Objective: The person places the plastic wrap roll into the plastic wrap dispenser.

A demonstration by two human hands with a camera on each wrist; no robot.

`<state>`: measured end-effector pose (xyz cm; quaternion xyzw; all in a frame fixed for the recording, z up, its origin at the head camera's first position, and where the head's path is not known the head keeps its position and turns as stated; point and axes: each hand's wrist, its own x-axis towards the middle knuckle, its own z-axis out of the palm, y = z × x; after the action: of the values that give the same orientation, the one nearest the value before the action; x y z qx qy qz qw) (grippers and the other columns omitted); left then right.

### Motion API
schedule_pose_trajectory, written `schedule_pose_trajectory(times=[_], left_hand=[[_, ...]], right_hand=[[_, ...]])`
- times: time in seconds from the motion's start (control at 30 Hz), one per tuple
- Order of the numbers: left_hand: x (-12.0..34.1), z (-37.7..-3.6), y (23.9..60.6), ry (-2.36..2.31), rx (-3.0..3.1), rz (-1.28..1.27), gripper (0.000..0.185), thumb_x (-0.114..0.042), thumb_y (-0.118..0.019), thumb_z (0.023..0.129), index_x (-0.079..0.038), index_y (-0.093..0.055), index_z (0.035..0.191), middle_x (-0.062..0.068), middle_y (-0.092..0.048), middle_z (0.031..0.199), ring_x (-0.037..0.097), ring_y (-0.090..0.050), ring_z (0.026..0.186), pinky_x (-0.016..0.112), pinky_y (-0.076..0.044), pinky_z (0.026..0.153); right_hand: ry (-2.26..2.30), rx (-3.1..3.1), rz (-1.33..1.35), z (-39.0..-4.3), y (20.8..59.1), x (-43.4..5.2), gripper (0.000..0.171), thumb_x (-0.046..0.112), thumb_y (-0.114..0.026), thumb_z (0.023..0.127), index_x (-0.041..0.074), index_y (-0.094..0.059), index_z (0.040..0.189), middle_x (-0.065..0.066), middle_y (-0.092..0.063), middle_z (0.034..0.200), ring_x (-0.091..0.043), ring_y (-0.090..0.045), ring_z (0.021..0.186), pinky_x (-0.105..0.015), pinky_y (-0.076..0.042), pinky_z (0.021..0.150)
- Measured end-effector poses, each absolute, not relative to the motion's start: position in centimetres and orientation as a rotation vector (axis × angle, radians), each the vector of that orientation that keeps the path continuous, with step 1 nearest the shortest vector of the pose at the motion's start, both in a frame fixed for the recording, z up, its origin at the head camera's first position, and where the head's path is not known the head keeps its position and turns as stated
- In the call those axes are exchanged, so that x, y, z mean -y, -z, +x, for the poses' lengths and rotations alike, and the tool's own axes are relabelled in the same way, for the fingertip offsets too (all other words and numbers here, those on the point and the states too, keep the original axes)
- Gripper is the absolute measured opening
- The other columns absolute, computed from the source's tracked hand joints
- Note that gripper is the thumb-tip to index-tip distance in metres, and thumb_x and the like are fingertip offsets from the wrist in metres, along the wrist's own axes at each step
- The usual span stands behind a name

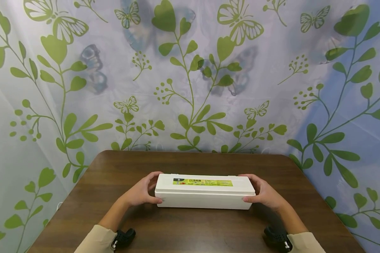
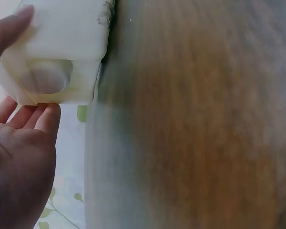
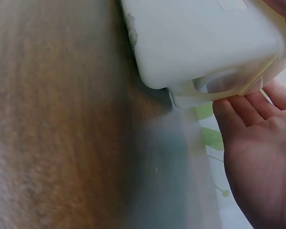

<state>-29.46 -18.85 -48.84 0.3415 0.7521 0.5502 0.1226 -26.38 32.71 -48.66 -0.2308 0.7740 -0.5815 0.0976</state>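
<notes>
A long white lidded box (image 1: pixel 206 201) with a yellow-green label (image 1: pixel 202 182) on its lid lies crosswise at the middle of the table in the head view. My left hand (image 1: pixel 142 190) grips its left end, thumb on the front face and fingers round the back. At the opposite end my right hand (image 1: pixel 265 194) grips it the same way. In the left wrist view the end of the box (image 2: pixel 62 43) has a rounded recess, with fingertips right at its edge. The right wrist view shows a similar recess in the other end (image 3: pixel 205 43).
Brown wood-grain table (image 1: pixel 193 232) surrounds the box on all sides. Behind it hangs a pale curtain (image 1: pixel 266 80) printed with green leaves and butterflies. A dark wrist strap (image 1: pixel 124 238) sits on the left wrist, another (image 1: pixel 276 239) on the right.
</notes>
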Motion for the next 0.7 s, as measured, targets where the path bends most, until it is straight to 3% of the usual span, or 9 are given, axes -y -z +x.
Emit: schedule_pose_trajectory(times=[0.33,0.57,0.7], left_hand=[[18.75,-29.29,48.88,-1.588,-2.207,1.035,0.090,-0.009,-0.087,0.081,-0.003,-0.030,0.151,0.021,-0.042,0.147,0.040,-0.044,0.141,0.014,-0.044,0.107],[18.72,-29.31,49.09,-1.585,-2.244,1.009,0.088,-0.011,-0.088,0.080,-0.007,-0.033,0.150,0.016,-0.044,0.147,0.027,-0.049,0.140,0.015,-0.044,0.107],[18.78,-29.15,49.14,-1.594,-2.254,0.990,0.088,-0.011,-0.089,0.079,-0.009,-0.035,0.149,0.014,-0.045,0.147,0.023,-0.050,0.139,0.016,-0.045,0.107]], right_hand=[[1.724,-2.278,-0.705,-26.32,49.12,-32.85,0.087,0.000,-0.082,0.080,0.004,-0.034,0.152,-0.007,-0.055,0.136,-0.015,-0.062,0.113,-0.037,-0.060,0.085],[1.732,-2.278,-0.721,-26.32,49.60,-32.98,0.095,-0.003,-0.081,0.080,-0.001,-0.025,0.156,-0.004,-0.052,0.141,-0.015,-0.062,0.115,-0.039,-0.061,0.085],[1.754,-2.285,-0.735,-26.26,49.71,-32.91,0.094,-0.004,-0.081,0.079,-0.002,-0.027,0.156,-0.001,-0.054,0.141,-0.015,-0.063,0.113,-0.039,-0.061,0.084]])
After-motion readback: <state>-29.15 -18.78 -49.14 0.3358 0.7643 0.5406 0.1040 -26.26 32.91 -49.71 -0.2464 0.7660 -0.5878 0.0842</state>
